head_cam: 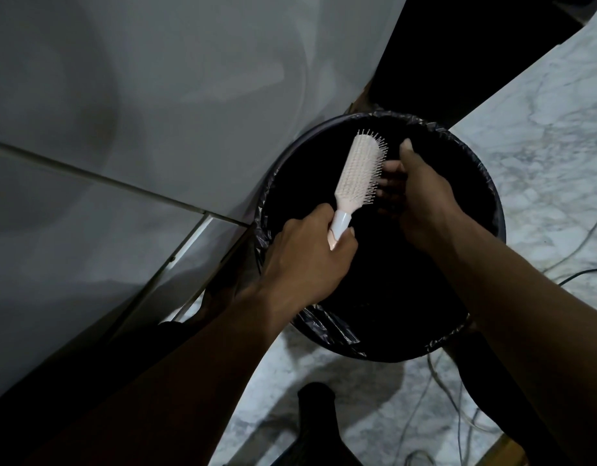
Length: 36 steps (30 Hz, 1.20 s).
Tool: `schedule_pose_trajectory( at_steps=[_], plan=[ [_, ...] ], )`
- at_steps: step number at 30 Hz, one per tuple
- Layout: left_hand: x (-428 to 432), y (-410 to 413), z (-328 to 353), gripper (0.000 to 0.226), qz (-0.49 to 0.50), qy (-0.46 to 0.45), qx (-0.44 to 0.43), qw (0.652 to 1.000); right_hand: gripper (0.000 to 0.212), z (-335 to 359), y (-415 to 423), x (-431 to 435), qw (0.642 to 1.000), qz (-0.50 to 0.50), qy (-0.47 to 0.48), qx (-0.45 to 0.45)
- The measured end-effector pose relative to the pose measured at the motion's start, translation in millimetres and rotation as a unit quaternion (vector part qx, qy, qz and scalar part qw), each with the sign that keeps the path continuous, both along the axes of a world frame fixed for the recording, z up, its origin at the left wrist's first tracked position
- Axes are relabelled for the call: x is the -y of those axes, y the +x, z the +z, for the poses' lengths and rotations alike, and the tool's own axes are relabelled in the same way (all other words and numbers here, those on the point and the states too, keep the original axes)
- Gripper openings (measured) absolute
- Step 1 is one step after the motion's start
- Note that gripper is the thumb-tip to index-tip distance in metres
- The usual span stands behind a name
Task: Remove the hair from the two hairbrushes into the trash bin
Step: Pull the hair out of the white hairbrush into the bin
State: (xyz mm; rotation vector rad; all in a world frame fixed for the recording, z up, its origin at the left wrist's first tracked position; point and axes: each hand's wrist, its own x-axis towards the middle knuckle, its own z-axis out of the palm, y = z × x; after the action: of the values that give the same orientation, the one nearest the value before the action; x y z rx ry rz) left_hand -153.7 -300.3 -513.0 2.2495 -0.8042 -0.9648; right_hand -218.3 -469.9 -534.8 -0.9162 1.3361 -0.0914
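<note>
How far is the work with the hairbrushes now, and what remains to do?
Done: nothing can be confirmed; the trash bin is too dark inside to show hair. In hand: the left hand holds the pink hairbrush by its handle over the bin, and the right hand has its fingers at the bristles. Left: the second hairbrush is not in view, so it probably still waits.

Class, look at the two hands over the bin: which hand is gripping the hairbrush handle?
The left hand: it wraps the white handle of the hairbrush above the trash bin. The right hand only has fingers at the bristles.
</note>
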Motion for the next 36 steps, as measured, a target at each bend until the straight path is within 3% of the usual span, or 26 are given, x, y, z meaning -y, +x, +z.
schedule_pose_trajectory(
  at_steps=[5,11,23,27,32,36],
  plan=[
    [-1,1,-2,0.028,-0.002,0.013,0.013,1.000,0.058,3,3,-9,0.995,0.073,-0.030,0.068],
    [-1,1,-3,0.028,0.007,0.016,0.017,1.000,0.030,5,3,-13,0.992,0.085,-0.074,0.065],
    [-1,3,-1,0.026,0.010,0.028,0.012,0.999,0.031,-5,1,-16,0.986,0.099,-0.127,0.037],
    [0,4,0,0.027,0.022,0.023,0.005,0.999,0.032,-3,2,-17,0.987,0.088,-0.127,0.035],
    [-1,5,-3,0.029,0.033,0.036,0.007,0.999,0.029,6,5,-10,0.995,-0.010,-0.100,0.000],
    [-2,5,-7,0.028,0.024,0.050,0.006,0.998,0.046,8,-1,-2,0.992,-0.026,-0.116,-0.048]
  ],
)
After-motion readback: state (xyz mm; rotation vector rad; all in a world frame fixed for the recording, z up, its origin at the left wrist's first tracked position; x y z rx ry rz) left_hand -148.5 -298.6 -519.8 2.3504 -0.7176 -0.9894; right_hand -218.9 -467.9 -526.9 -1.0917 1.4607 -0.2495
